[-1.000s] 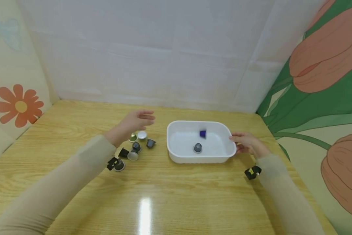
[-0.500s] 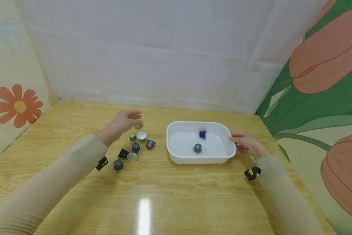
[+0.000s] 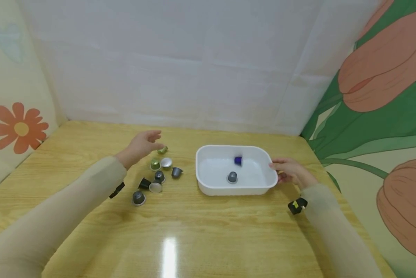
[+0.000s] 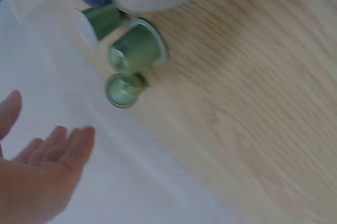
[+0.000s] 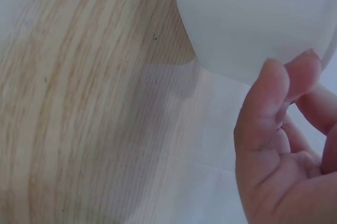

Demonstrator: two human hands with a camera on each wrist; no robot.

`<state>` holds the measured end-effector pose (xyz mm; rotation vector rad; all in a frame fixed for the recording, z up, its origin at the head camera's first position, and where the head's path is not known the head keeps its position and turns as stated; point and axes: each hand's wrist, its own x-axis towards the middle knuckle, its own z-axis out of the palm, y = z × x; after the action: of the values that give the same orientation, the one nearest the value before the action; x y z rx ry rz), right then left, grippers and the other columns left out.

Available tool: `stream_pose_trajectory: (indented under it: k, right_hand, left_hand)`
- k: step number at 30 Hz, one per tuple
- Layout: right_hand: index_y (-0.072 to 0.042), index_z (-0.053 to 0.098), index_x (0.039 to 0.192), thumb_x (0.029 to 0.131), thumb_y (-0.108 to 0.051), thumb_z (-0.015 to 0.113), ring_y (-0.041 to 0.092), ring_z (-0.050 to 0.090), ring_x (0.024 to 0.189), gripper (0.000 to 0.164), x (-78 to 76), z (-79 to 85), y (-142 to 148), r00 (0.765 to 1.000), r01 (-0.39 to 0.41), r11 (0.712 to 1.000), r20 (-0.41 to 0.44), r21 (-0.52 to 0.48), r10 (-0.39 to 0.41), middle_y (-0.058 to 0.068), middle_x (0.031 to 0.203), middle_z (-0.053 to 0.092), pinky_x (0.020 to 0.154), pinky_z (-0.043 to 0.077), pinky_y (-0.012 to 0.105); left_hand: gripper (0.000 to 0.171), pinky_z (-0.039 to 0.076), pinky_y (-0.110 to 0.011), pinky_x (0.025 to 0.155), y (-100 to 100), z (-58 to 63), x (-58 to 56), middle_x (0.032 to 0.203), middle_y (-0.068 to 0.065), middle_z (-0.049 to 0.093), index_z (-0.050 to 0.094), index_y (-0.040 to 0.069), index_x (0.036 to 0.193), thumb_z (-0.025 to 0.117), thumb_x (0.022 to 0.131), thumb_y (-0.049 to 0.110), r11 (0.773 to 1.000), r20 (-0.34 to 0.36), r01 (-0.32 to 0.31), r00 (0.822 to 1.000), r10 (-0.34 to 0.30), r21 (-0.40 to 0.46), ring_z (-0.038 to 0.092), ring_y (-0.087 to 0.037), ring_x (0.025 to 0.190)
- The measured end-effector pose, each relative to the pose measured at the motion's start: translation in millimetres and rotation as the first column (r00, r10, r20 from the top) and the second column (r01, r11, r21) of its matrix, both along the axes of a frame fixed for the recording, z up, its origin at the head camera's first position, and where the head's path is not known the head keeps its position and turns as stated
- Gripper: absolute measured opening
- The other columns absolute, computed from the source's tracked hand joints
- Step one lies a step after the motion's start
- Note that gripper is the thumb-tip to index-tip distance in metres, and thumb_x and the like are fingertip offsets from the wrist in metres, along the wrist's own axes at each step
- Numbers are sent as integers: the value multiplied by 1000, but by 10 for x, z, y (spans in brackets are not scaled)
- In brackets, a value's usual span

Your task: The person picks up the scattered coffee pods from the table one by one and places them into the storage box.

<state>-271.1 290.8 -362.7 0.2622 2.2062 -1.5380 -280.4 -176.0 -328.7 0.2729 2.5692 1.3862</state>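
Observation:
My left hand (image 3: 141, 146) reaches over the table with its fingers loosely extended, holding nothing. Just by its fingertips lies a green coffee capsule (image 3: 162, 150); in the left wrist view that capsule (image 4: 124, 90) stands apart from the fingers. Nearer me are another green capsule (image 3: 155, 164), a capsule with a silver-white face (image 3: 166, 163), a dark grey one (image 3: 176, 172) and several more dark ones. My right hand (image 3: 291, 170) grips the right end of a white plastic basin (image 3: 233, 190). Inside the basin are a purple capsule (image 3: 238, 160) and a grey capsule (image 3: 232, 177).
The wooden table (image 3: 208, 239) runs back to a white cloth backdrop (image 3: 180, 77). Flower-patterned panels (image 3: 385, 85) flank both sides. A dark grey capsule (image 3: 138, 198) lies closest to me, below the left forearm.
My left hand has drawn back leftward, away from the basin, uncovering the capsules beneath it and the far green one. My right hand and the basin stay in place.

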Motion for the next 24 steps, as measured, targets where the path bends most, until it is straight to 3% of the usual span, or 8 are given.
stream_pose_trajectory:
  k: [7, 12, 18, 24]
  right_hand:
    - [9, 32, 143, 100, -14, 54, 10, 58, 54, 54, 27, -26, -12, 1000, 12, 1000, 0, -27, -12, 0, 76, 59, 54, 53, 25]
    - [9, 31, 143, 99, -13, 54, 10, 58, 53, 54, 27, -51, -17, 1000, 22, 999, -4, -40, -22, -1, 74, 59, 53, 53, 24]
    - [7, 33, 143, 99, -15, 55, 10, 57, 54, 54, 43, -68, -7, 999, 32, 999, 8, -14, -31, 0, 76, 58, 54, 52, 24]
    - [8, 31, 143, 100, -15, 54, 9, 57, 54, 55, 26, -17, -17, 1000, 17, 1000, -7, -15, -17, -1, 76, 57, 54, 52, 23]
  left_hand:
    - [70, 20, -58, 112, -101, -167, -94, 153, -31, 19, 16, -5, 152, 57, 99, 13, 992, 9, 118, 993, -117, -55, 19, -49, 140]
    - [70, 20, -61, 111, -144, -265, -175, 154, -31, 19, 17, -4, 152, 58, 99, 14, 988, 10, 130, 992, -129, -84, 17, -50, 140]
    - [66, 20, -62, 111, -155, -371, -253, 154, -29, 21, 22, -4, 151, 58, 98, 13, 972, -49, 152, 985, -163, -179, 20, -50, 139]
    - [65, 18, -63, 111, -178, -387, -329, 153, -30, 22, 26, -4, 150, 59, 97, 10, 965, -69, 148, 984, -166, -218, 20, -50, 139]
